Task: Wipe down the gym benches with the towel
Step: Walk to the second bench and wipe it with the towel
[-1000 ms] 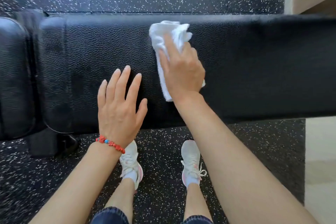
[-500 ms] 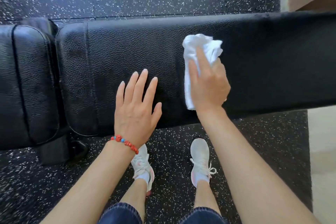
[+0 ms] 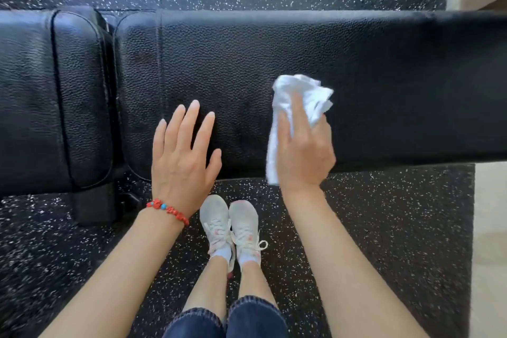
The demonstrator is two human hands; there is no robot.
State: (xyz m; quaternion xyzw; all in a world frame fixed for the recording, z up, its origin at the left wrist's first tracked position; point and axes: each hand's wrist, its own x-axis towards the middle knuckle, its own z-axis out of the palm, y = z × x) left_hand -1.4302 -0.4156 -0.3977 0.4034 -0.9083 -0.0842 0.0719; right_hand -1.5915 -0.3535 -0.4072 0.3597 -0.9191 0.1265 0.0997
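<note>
Since a second ago my wiping stroke has run rightward along the long black pebbled-vinyl gym bench pad (image 3: 274,63) and dropped from its far edge toward the near one, so I judge the left and middle stretch wiped and the right end still to do. The shorter black padded seat section (image 3: 55,96), left of the gap, shows no towel on it now; whether it has been wiped I cannot tell.

My left hand (image 3: 183,162), with the red beaded bracelet (image 3: 167,210) at its wrist, lies flat on the pad's near edge, fingers straight and slightly spread, holding nothing, only steadying me. It has kept its place relative to my body.

My right hand (image 3: 304,151) presses the crumpled white cloth towel (image 3: 299,96) onto the pad near its front edge. Two fingers (image 3: 297,110) lie extended over the cloth; the others curl round its right side, pinching a bunch of it. A tail of towel hangs past the bench's near edge, above the speckled black rubber floor (image 3: 384,228).
</note>
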